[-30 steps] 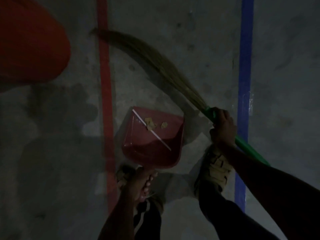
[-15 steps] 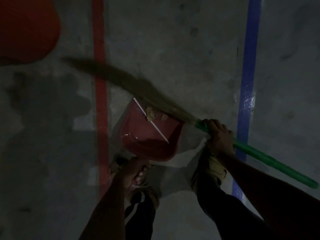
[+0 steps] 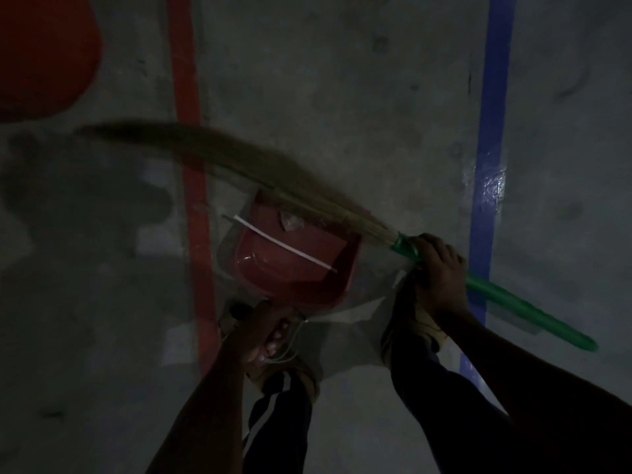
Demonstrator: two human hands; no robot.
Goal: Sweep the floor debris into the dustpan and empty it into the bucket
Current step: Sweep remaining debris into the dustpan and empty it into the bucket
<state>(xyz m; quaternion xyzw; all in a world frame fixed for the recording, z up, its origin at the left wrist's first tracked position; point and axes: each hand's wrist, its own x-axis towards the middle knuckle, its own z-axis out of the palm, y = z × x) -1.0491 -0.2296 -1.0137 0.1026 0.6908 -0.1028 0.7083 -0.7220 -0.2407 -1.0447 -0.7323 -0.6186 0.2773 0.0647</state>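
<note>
Broom (image 3: 239,169) bristles across dustpan (image 3: 294,268) mouth edge

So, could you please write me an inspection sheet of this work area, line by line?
Surface: grey concrete floor, dim, with a red line and a blue line.
Job's things: red dustpan holds a white stick and pale scraps; broom bristles lie across its front edge; red bucket at upper left.
Clutter: nothing seen.
Grippers: left hand grips the dustpan handle; right hand grips the green broom handle.
Cables: nothing seen.
Surroundings: the person's shoes and dark trousers.
</note>
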